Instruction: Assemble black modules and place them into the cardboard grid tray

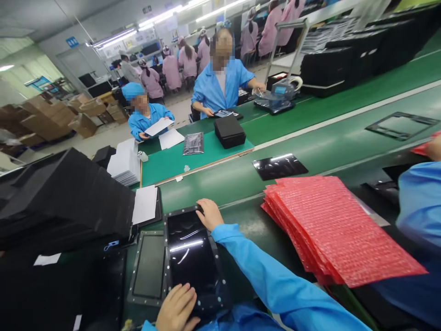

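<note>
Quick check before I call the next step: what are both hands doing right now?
Left hand: open, fingers flat on the glossy black panel.
Right hand: fingers over the panel's far edge; cannot tell whether gripping.

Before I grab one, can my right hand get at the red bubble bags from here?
Probably yes. The right hand rests on the black framed panel, and the stack of red bubble bags lies just past its blue sleeve on the green bench, with nothing showing between them.
</note>
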Tool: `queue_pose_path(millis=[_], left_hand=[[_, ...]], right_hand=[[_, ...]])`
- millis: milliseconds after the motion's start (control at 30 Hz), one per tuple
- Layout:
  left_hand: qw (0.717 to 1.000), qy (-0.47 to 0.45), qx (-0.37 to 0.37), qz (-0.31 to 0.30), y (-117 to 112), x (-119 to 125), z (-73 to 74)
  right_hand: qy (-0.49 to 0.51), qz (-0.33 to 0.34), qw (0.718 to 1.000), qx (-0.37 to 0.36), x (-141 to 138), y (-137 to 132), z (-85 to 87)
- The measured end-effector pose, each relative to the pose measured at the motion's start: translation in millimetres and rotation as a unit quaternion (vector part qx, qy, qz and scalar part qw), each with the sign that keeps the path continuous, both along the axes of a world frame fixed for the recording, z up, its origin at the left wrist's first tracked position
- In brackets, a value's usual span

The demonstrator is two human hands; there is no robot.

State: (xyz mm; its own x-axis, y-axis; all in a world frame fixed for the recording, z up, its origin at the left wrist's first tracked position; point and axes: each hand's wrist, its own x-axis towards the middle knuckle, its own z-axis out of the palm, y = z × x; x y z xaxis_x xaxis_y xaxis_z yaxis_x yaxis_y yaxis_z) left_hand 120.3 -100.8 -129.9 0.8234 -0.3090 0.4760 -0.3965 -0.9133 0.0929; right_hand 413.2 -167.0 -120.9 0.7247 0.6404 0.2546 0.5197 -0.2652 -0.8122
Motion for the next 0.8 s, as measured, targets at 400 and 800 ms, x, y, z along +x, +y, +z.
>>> queue_pose_path(millis=[400,800], left_hand=[[0.977,-0.051,-0.198,0.061,-35.0,21.9,-5.3],[0.724,0.36,-0.285,0.514,111.8,-57.2,-85.6]], right_hand=[[-0.254,0.194,0.93,-0.181,-6.6,-0.4,8.4],[-0.329,0.082,0.895,-0.289,-39.9,-11.1,14.9]])
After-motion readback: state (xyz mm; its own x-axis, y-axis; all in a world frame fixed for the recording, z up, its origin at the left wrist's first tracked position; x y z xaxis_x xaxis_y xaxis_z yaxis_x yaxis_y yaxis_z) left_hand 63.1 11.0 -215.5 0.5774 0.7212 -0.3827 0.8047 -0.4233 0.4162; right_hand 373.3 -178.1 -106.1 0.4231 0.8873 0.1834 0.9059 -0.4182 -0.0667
